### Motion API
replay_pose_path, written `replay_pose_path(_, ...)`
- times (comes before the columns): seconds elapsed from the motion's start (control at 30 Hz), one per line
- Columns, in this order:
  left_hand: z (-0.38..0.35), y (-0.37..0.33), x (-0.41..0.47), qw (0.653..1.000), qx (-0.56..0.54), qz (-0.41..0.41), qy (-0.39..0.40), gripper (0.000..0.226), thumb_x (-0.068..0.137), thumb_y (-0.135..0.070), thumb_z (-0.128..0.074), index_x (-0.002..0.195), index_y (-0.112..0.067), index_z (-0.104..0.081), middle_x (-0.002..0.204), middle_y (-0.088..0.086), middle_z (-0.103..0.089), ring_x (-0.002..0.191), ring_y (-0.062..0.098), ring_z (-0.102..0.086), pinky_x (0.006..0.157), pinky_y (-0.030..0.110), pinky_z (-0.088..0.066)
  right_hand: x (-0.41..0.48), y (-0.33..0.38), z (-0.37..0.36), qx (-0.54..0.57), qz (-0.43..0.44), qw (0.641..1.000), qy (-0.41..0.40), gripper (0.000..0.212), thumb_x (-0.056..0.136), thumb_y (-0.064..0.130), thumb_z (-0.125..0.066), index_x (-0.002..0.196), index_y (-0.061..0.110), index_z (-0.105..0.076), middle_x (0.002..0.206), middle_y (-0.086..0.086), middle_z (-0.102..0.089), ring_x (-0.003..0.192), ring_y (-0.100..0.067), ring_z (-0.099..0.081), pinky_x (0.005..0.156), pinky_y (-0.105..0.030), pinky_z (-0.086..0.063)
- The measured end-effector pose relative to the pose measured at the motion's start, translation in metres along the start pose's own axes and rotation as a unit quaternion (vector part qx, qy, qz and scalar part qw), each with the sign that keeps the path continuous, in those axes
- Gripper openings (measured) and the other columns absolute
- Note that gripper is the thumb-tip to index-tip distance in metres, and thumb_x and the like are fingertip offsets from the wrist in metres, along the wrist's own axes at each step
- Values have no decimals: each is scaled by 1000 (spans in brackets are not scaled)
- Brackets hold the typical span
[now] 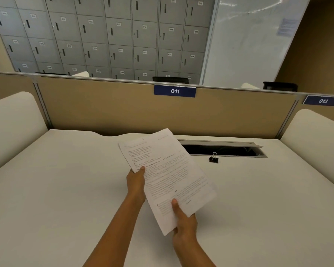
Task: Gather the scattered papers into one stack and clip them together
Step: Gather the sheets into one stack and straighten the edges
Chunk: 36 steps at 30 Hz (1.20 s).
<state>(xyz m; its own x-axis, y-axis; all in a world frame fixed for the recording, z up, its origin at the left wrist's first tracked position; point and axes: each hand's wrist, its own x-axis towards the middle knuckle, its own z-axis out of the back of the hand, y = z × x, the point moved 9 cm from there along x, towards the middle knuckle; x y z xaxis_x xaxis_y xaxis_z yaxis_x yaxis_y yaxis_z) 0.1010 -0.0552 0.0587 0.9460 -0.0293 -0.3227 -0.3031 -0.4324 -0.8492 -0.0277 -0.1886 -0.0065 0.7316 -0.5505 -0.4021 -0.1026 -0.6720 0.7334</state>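
- The fingers of both hands are hidden beneath the sheets; only the thumbs and the backs of the hands show.
- The printed text on the pages is too small and blurred to read, and the number of sheets cannot be told; at least two edges show, fanned apart at the far end.
- Both forearms are cut off by the lower edge of the view.
- The loose bundle of white printed paper sheets [166, 176] is held above the pale off-white desk top [66, 189], near its middle, lying slantwise with its far end towards the tan fabric partition [104, 106]. The top sheet sits skewed over the one below, so the edges are not squared.
- The small black binder clip with silver wire handles [213, 158] stands on the desk to the right of the papers, apart from them, just in front of the open grey-framed cable slot [224, 150].
- The left hand [136, 182] grips the bundle's left edge, thumb pressed on top.
- The right hand [183, 222] pinches the near lower corner, thumb laid flat on the printed face.
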Motion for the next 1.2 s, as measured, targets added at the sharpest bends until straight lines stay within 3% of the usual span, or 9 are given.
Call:
replay_pose_path(0.2,13,-15,4,1000,4,3,30,35,93,-11,-52,128,-13,-52,116,10,-62,101,32,-61,86,47,-51,19,35,14,-14,11,999,43,49,78,-2,-69,121,20,-58,110,-3,-69,99,-24,-65,73,-34,-58)
replay_pose_path(0.3,17,-25,7,998,23,3,65,33,92,-13,-54,125,-13,-54,116,11,-64,100,34,-63,81,49,-53,36,64,19,-71,13,993,91,46,80,0,-66,123,17,-58,107,-7,-71,95,-24,-67,64,-29,-60)
replay_pose_path(0.4,15,-31,6,992,62,17,112,28,90,-15,-56,118,-15,-57,111,12,-67,93,32,-67,65,44,-59,41,82,5,-192,-6,960,203,44,77,11,-70,119,22,-62,110,-6,-72,94,-26,-71,68,-33,-59)
replay_pose_path(0.47,10,-27,4,983,97,36,150,31,90,-15,-56,121,-13,-57,113,15,-67,97,34,-66,68,45,-58,42,86,-7,-250,-27,931,265,45,78,18,-71,121,20,-61,116,-8,-70,102,-31,-68,77,-41,-58)
replay_pose_path(0.6,3,-12,-3,968,153,57,189,28,91,-16,-56,118,-13,-59,108,13,-70,93,31,-69,67,42,-59,44,87,-24,-292,-30,908,299,42,82,23,-72,121,15,-61,117,-11,-69,105,-32,-67,79,-41,-58)
replay_pose_path(0.73,3,-11,-1,968,172,36,179,25,90,-16,-57,115,-13,-60,104,10,-71,89,29,-71,68,41,-59,47,84,-26,-295,1,911,289,45,79,22,-74,120,13,-59,114,-11,-70,101,-32,-68,75,-39,-59)
replay_pose_path(0.9,6,-37,13,975,189,-35,109,24,93,-27,-52,107,-10,-62,98,11,-71,86,32,-69,79,46,-56,51,73,-21,-279,11,918,282,49,75,23,-78,120,15,-59,114,-11,-70,101,-34,-68,75,-41,-59)
replay_pose_path(1.0,1,-58,19,977,178,-76,94,22,95,-27,-49,94,-10,-62,88,10,-69,74,27,-66,71,40,-55,51,67,-21,-281,7,915,290,48,75,24,-78,119,17,-60,113,-9,-71,100,-33,-69,74,-38,-59)
replay_pose_path(1.2,-3,-74,34,978,171,-103,63,23,94,-27,-50,93,-5,-59,86,11,-65,73,26,-61,67,34,-52,56,58,-22,-270,-7,914,303,43,79,21,-75,119,16,-60,114,-11,-70,101,-33,-68,74,-37,-59)
